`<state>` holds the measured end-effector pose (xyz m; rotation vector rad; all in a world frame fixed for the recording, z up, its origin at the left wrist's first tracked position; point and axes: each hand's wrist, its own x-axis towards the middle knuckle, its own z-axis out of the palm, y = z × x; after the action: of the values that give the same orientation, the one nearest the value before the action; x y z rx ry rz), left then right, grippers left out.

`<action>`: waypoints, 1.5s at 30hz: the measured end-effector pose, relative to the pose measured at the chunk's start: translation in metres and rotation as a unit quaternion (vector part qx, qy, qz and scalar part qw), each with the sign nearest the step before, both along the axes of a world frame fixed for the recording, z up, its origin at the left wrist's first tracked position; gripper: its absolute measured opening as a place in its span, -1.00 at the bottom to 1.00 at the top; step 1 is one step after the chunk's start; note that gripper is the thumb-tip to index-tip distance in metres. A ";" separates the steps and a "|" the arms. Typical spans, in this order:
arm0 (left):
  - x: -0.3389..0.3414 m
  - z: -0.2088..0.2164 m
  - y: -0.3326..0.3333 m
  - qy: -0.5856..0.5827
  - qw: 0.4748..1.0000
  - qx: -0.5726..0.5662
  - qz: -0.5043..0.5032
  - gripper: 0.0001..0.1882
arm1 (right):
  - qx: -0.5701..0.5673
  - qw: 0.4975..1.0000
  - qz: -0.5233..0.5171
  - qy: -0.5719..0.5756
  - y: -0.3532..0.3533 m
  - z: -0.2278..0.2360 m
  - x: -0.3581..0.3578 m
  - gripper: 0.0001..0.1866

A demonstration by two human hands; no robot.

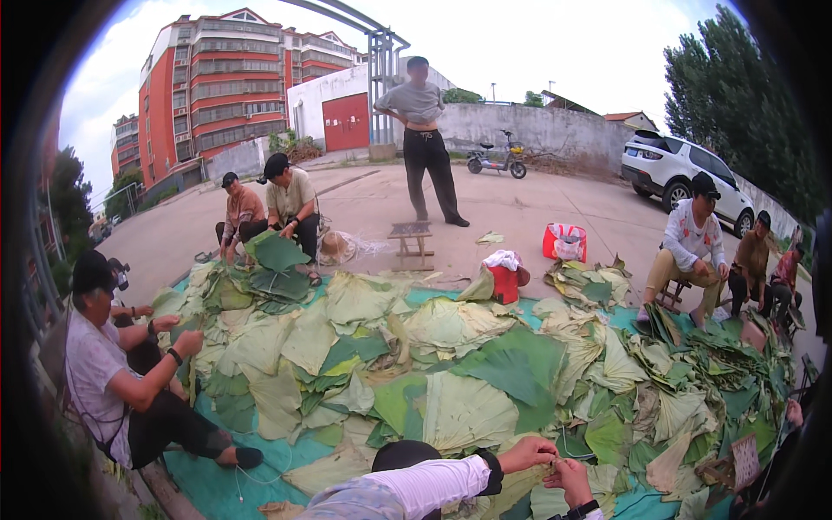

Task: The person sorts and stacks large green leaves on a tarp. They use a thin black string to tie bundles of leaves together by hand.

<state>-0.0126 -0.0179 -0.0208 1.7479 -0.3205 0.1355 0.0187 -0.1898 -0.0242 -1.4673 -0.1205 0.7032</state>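
My left hand point(529, 452), at the end of a white sleeve with a dark cuff, is closed in a pinch low in the view. Just beside it my right hand point(572, 481), with a dark watch point(582, 510) on the wrist, is closed too. Their fingertips almost meet over something small that I cannot make out. Around and beneath them spreads a thick layer of large lotus leaves, some pale and dry, like this pale leaf point(468, 410), others dark green, like this green leaf point(520, 364). My left forearm crosses above the pile.
A green tarp point(299, 459) lies under the leaves. Seated people surround it, including a person point(108, 364) at left and a person point(693, 247) at right. Another person point(422, 130) stands beyond a wooden stool point(411, 245). A red bag point(565, 243) and red bucket point(503, 282) sit along the far edge.
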 end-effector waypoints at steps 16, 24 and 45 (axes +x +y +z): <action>-0.007 0.028 0.009 0.168 0.964 -0.186 -0.090 -0.81 | -0.093 0.996 -0.004 0.012 -0.026 -0.020 0.003 -0.82; -0.006 0.064 0.048 0.152 0.945 -0.289 0.017 -0.83 | -0.203 0.979 -0.017 -0.017 -0.060 -0.049 0.090 -0.72; 0.001 0.077 0.122 0.080 0.910 -0.397 0.090 -0.84 | -0.320 0.946 -0.047 0.037 -0.178 -0.182 0.167 -0.73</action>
<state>-0.0117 0.1045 0.0562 0.9632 0.0313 0.2173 0.1854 -0.3676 -0.2059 -2.0458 0.2610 0.7550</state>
